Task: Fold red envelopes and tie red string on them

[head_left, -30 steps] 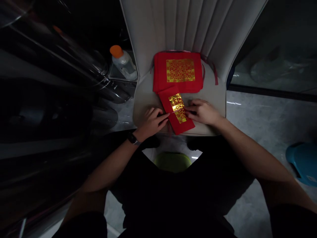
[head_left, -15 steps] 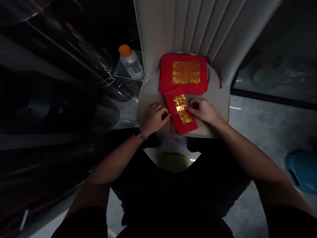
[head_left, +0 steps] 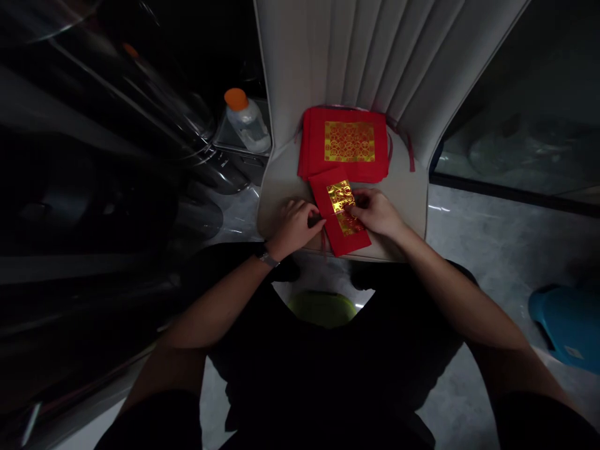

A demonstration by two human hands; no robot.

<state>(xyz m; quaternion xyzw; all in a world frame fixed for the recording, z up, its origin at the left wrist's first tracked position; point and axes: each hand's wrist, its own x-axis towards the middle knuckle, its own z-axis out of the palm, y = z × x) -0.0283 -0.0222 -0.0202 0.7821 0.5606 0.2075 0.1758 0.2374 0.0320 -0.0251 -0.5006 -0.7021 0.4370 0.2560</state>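
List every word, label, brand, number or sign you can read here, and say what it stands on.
No words or numbers can be read.
Narrow red packet: gold print, too small to read.
Red stack: gold patterned panel, likewise.
Orange-capped bottle: no legible label.
Blue object: pale label, too blurred to read.
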